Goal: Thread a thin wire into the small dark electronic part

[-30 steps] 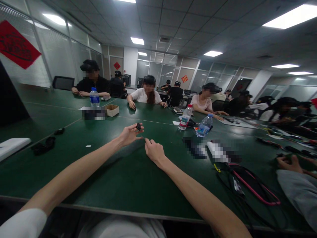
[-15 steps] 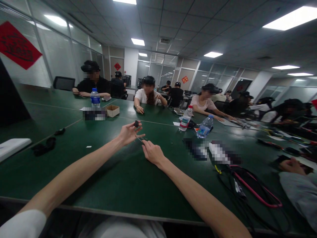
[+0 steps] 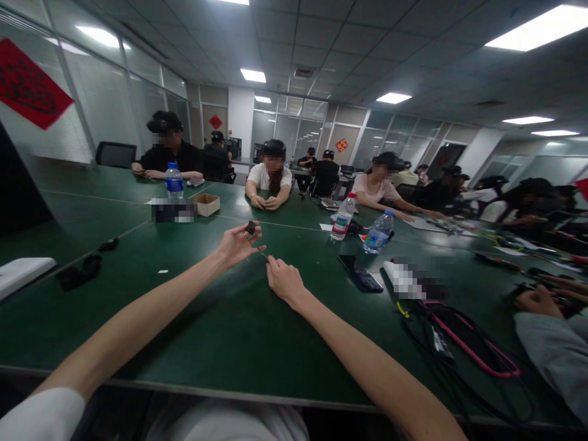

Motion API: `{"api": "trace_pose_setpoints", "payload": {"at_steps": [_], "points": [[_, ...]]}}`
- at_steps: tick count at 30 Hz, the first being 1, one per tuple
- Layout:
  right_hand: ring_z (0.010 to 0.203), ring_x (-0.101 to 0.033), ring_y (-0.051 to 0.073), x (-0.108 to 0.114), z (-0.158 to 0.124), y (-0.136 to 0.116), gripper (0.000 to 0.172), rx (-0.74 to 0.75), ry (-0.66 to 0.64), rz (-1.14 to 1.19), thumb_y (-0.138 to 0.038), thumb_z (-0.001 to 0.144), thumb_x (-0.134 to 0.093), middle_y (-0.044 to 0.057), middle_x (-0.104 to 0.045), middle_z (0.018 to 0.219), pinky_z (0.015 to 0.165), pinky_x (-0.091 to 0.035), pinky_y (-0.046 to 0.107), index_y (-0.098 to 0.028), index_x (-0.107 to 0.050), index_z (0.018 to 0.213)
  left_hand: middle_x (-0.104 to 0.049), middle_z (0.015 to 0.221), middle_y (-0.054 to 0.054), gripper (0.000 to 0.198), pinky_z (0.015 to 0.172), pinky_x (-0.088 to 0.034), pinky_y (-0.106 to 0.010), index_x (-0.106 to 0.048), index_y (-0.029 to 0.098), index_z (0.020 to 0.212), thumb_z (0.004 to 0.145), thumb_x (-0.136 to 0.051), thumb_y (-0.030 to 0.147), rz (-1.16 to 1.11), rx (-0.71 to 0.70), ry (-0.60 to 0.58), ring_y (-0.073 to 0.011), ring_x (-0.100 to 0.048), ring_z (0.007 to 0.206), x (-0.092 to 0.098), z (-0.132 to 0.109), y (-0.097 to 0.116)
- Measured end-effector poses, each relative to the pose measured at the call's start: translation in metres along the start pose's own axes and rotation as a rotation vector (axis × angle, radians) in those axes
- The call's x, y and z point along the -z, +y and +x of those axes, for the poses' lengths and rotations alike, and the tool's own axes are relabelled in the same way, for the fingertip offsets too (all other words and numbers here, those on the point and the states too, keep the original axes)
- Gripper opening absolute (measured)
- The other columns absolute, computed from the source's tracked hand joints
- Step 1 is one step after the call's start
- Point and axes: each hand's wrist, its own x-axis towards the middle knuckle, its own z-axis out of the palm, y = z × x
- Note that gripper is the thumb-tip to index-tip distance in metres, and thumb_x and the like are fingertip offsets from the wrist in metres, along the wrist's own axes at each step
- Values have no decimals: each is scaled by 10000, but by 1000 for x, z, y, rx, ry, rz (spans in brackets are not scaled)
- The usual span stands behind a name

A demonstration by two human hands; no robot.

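Above the green table, my left hand [image 3: 233, 246] pinches a small black block-like piece [image 3: 250, 227] between its fingers; the piece's kind cannot be made out. Its thumb reaches toward my right hand [image 3: 285, 280]. That hand is closed around the end of a thin, pale, needle-like rod [image 3: 263, 253], whose tip lies by my left thumb. Whether rod and thumb touch is too small to tell.
The green table [image 3: 220, 343] holds a cardboard box [image 3: 207, 205], water bottles [image 3: 340, 217], a phone [image 3: 361, 274] and looped cables [image 3: 468, 340]. Far left lies a white slab [image 3: 25, 272]. A co-worker's grey sleeve [image 3: 549, 355] is at right; several people sit opposite.
My right hand and the rod have shifted slightly; my left thumb now meets the rod's tip area. The person opposite has brought both hands together on the table.
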Motion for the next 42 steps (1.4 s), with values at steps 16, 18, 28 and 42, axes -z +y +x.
{"api": "trace_pose_setpoints", "payload": {"at_steps": [16, 18, 28, 42], "points": [[910, -610, 173, 0, 3, 12, 419, -96, 107, 197, -348, 978, -164, 105, -592, 1137, 752, -451, 280, -202, -397, 1294, -600, 792, -53, 256, 578, -488, -280, -603, 125, 1002, 791, -569, 267, 199, 150, 61, -136, -566, 633, 21, 3, -17], [906, -609, 164, 0, 2, 11, 414, -53, 139, 214, -347, 975, -181, 96, -595, 1145, 755, -448, 268, -202, -407, 1290, -564, 729, -29, 263, 487, -425, -229, -596, 133, 1003, 791, -562, 285, 237, 153, 66, -107, -511, 548, 28, 5, -22], [860, -614, 162, -5, 2, 9, 347, 156, 163, 222, -362, 928, -324, 55, -655, 1018, 750, -439, 255, -223, -548, 1153, -327, 498, 59, 254, 402, -250, -176, -573, 128, 957, 832, -485, 331, 403, 68, 104, -62, -294, 382, 52, 12, -37], [793, -610, 139, 6, -1, 9, 362, 175, 117, 200, -363, 926, -326, 51, -656, 992, 690, -441, 230, -218, -560, 1160, -364, 507, 66, 301, 381, -228, -154, -527, 152, 920, 826, -524, 438, 410, 21, 75, -44, -295, 361, 52, 12, -40]]}}
